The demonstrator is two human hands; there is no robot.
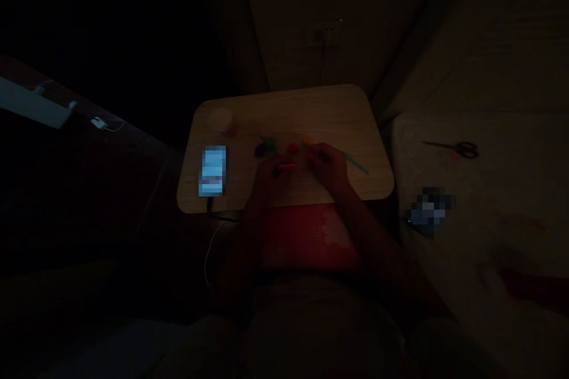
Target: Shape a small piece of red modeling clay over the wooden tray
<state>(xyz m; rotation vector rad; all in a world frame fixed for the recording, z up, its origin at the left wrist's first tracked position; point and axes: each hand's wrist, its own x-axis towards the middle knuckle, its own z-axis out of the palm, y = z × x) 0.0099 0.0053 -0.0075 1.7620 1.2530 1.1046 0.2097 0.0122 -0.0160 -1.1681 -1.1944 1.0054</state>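
In the dim head view, my left hand is closed round a small orange-red piece that juts from its fingertips. My right hand faces it, thumb and fingers pinched on a small red bit. Just beyond them lie soft-looking coloured lumps: a red lump, a yellow-orange lump, a green piece and a dark purple lump. A thin teal stick lies on the table, to the right of my right hand. Darkness hides the finer detail of the fingers.
The small wooden table has rounded corners. On its left are a lit phone and a round lidded tub. Scissors and a blurred-out device lie on the pale surface at right. A wall socket is behind.
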